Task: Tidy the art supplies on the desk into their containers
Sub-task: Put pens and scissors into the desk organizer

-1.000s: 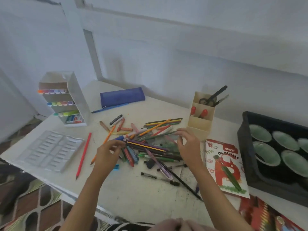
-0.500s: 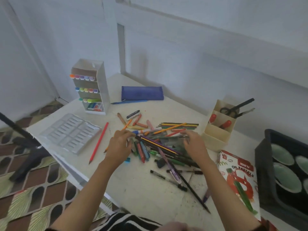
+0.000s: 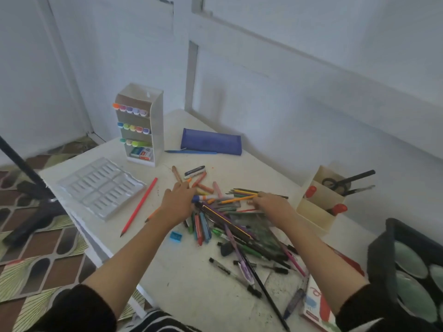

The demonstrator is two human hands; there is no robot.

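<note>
Fingers point(image 3: 183, 188) of the left hand point(image 3: 178, 206) lie nearly straight and a little spread on the near-left edge of the pile of pencils and pens point(image 3: 227, 226), clamped on nothing. Their tips are beside the loose crayons point(image 3: 203, 185), which lie just beyond them on the table point(image 3: 187, 288).

The right hand point(image 3: 272, 206) has its fingers point(image 3: 258, 196) bent down onto a sheaf of coloured pencils point(image 3: 239, 195) at the far side of the pile (whether they actually pinch it, I cannot tell). Those pencils run crosswise, left to right, directly under the right fingertips.

The beige holder point(image 3: 318, 213) stands just to the right, so the right hand looks better placed to carry them there. The ribbed plastic tray point(image 3: 100, 188), likely the crayons' home, is on the left hand's side.
</note>
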